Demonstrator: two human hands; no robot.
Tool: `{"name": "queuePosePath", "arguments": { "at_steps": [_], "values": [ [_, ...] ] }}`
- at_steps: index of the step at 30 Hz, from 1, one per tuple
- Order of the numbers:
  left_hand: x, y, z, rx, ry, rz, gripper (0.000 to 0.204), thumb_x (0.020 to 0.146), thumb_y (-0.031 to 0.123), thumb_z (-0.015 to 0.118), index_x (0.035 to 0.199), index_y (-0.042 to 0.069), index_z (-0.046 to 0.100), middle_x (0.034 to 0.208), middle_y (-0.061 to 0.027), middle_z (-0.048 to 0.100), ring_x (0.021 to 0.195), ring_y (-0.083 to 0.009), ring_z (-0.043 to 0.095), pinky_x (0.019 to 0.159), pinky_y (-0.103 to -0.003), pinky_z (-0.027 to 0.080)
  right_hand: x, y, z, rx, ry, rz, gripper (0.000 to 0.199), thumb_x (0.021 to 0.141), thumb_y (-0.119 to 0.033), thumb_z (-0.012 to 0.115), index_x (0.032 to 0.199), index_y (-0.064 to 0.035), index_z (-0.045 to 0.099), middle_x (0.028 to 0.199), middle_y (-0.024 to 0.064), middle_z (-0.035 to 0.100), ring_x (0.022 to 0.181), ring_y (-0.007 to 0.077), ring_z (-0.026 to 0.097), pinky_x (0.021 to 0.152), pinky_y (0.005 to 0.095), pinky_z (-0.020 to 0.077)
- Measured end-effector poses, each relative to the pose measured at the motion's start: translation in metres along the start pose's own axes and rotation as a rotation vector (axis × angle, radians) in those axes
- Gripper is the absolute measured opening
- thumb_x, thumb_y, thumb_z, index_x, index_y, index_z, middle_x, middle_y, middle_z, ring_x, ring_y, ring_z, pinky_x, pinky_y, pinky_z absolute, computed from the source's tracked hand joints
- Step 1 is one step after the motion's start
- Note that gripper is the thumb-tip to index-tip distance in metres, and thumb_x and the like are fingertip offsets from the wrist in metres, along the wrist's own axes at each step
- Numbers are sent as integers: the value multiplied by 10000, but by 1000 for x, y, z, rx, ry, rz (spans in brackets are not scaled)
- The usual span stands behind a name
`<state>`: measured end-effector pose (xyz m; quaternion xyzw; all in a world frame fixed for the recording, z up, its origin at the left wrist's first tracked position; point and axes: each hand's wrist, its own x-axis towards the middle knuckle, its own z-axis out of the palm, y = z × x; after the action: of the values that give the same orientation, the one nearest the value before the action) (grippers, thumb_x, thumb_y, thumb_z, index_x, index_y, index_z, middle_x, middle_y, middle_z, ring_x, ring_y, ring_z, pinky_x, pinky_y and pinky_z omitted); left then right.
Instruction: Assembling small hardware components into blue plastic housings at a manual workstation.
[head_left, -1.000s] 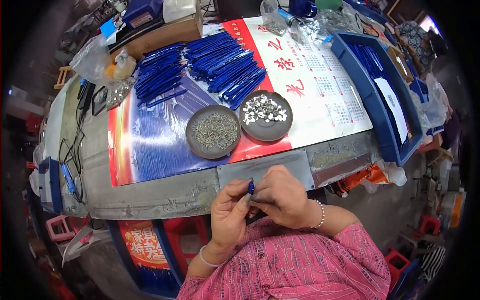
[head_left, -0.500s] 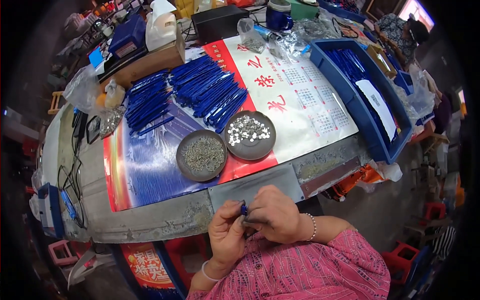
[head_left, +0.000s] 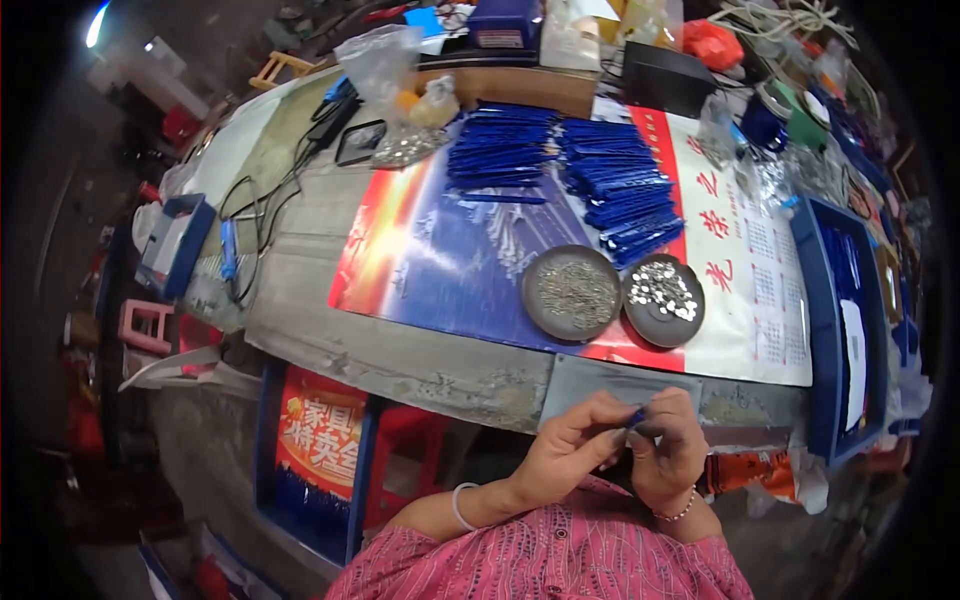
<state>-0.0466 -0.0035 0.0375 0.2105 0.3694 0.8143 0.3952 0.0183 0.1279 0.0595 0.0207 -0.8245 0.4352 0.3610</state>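
Note:
Both hands are together at the near edge of the table. My left hand pinches a small dark-blue piece between thumb and fingers. From the other side my right hand closes on the same piece; the fingers hide most of it, so its kind cannot be told. Beyond the hands stand two dark round dishes. One dish holds small thin metal pins, and the dish to its right holds shiny silver discs. A grey metal plate lies at the edge, just past my fingers.
Slim blue strips lie in two piles on a printed poster. A blue tray of similar strips stands at right. Another blue crate sits below the table's edge. Cables and a plastic bag are at left.
The view has swung left, so the table and dishes appear further right. Both hands remain together on the small blue piece, with the right hand now turned more upright.

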Motion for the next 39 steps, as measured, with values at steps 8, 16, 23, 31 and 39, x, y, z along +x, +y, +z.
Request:
{"name": "queuePosePath", "arguments": {
  "at_steps": [8, 16, 23, 31, 39],
  "values": [
    [0, -2, -3, -135, 11, -43, 233, 909, -6, 488, 1140, 2, 521, 989, -45, 481, 741, -73, 494, 649, -196, 421, -1, 0, 8, 48, 65, 47, 182, 758, -56, 680, 831, -31, 516, 755, 91, 557, 664, 245, 527, 708, 391, 451],
    [-3, 4, 0, 15, -20, 5, 234, 907, -14, 485, 1136, 7, 527, 992, -46, 478, 749, -74, 492, 650, -194, 420, -8, -1, 5, 103, 48, 77, 201, 784, -87, 676, 856, -13, 504, 763, 108, 556, 663, 241, 526, 704, 385, 458],
    [-7, -2, 6, 45, -12, 32, 223, 892, -35, 487, 1111, 4, 517, 1002, -52, 465, 755, -76, 486, 636, -202, 416, -15, -8, 2, 94, 98, 103, 160, 782, -34, 656, 852, -1, 516, 769, 117, 567, 698, 260, 548, 700, 382, 464],
    [5, 6, -3, -250, 177, -163, 244, 895, 21, 512, 1138, 43, 519, 849, -35, 543, 635, -92, 483, 532, -228, 379, -12, 4, -7, 488, 17, 521, 231, 760, 98, 599, 969, 29, 529, 939, 111, 574, 878, 174, 561, 778, 277, 459],
    [1, -1, 0, -223, 203, -269, 264, 905, 52, 524, 1168, 32, 518, 812, -14, 549, 660, -70, 485, 563, -201, 397, -13, 5, -10, 270, -61, 358, 144, 742, 46, 666, 848, 6, 577, 840, 106, 613, 756, 183, 607, 664, 269, 478]
  ]
}}
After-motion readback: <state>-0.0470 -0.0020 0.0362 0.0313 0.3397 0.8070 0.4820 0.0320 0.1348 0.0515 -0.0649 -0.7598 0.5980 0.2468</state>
